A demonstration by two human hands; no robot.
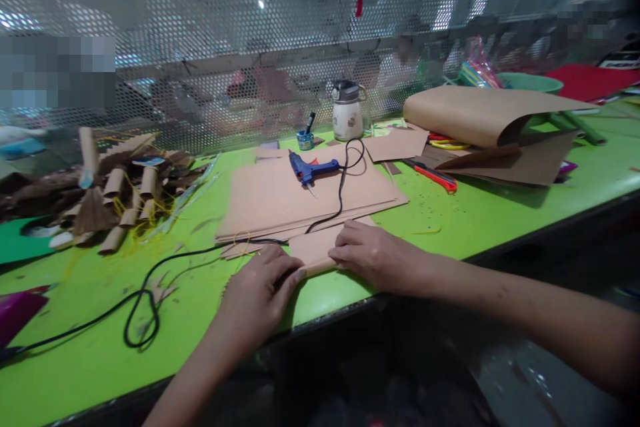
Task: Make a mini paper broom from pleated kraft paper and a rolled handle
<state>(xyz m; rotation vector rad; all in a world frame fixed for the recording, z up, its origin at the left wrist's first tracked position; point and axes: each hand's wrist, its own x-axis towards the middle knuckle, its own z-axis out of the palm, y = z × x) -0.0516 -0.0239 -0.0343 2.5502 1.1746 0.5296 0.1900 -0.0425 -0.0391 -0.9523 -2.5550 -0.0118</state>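
Note:
A small piece of brown kraft paper (316,248) lies at the front of the green table, its near edge rolled up into a narrow tube. On the roll's left end, my left hand (267,287) is closed with thumb and fingers pinching it. My right hand (373,255) grips the right part of the same roll, fingers bent over it. Just beyond the hands sits a stack of brown paper sheets (260,203). A blue glue gun (315,168) rests on that stack, and its black cord (342,190) loops down to the left.
Rolled paper tubes with yellow string (117,197) are heaped at left. A red-handled cutter (435,178) lies right of the stack, near large curled brown paper (465,113). A white bottle (347,117) and a blue jar (305,140) stand before the perforated metal screen (210,53).

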